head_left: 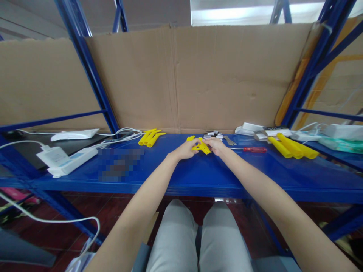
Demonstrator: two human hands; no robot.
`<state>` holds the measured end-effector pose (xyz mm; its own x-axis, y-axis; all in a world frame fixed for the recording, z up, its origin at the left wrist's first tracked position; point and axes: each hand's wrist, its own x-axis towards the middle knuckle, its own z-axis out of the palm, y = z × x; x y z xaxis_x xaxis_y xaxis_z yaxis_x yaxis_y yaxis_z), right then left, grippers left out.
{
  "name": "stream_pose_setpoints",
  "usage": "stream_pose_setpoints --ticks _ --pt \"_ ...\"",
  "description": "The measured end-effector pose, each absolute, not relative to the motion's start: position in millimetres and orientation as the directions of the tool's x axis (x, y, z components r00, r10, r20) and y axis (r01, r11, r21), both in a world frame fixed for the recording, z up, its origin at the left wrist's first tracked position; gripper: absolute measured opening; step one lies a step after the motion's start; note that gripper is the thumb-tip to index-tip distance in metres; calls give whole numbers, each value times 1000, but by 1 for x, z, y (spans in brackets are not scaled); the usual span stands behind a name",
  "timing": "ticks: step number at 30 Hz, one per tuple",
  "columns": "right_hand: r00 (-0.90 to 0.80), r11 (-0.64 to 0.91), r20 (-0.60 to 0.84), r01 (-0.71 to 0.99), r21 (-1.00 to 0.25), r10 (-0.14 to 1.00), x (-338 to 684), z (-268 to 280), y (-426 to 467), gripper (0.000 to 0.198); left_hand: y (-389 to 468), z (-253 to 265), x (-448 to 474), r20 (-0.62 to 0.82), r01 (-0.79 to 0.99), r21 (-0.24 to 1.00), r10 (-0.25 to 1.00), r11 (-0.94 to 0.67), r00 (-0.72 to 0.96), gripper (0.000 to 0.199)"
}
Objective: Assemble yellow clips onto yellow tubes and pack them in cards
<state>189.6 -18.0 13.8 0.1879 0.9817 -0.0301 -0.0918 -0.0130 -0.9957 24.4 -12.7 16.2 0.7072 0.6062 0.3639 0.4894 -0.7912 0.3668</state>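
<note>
My left hand [188,150] and my right hand [216,146] meet over the middle of the blue shelf. Both have their fingers closed on a yellow plastic piece [204,147], whose ends show between and below the fingertips. Its exact kind is too small to make out. Just behind the hands lie small black-and-white pieces [213,135] and a flat greyish metal piece [229,141]. A screwdriver with a red handle [254,150] rests to the right of my right hand, its shaft pointing toward that hand.
Three yellow tapered tubes [151,138] lie at left, longer yellow tubes [292,146] at right. A white power strip [73,162] with cables sits left, beside a pixelated dark patch [120,165]. White boxes [275,132] stand back right. Cardboard [221,79] walls the blue shelf's [210,177] rear.
</note>
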Motion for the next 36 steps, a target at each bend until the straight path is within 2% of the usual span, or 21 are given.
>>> stream_pose_setpoints --ticks 5,9,14,19,28,36 --pt "181 -2 -17 -85 -996 983 190 12 -15 28 -16 18 25 365 493 352 601 -796 711 34" --pt "109 -55 -66 -103 -993 992 192 13 -13 23 -15 18 24 349 512 337 610 -790 711 25" --pt "-40 -145 -141 -124 -982 989 196 15 -16 16 -13 18 24 345 530 323 619 -784 705 27" --pt "-118 -181 -171 -80 -980 978 200 18 -19 13 -14 18 24 375 525 310 609 -793 699 31" --pt "-38 -137 -135 -74 -988 990 197 17 -19 22 -20 21 25 384 534 277 601 -799 700 34" --pt "36 -96 -98 -30 -995 995 195 12 -16 19 -27 25 27 347 596 225 635 -771 690 34"
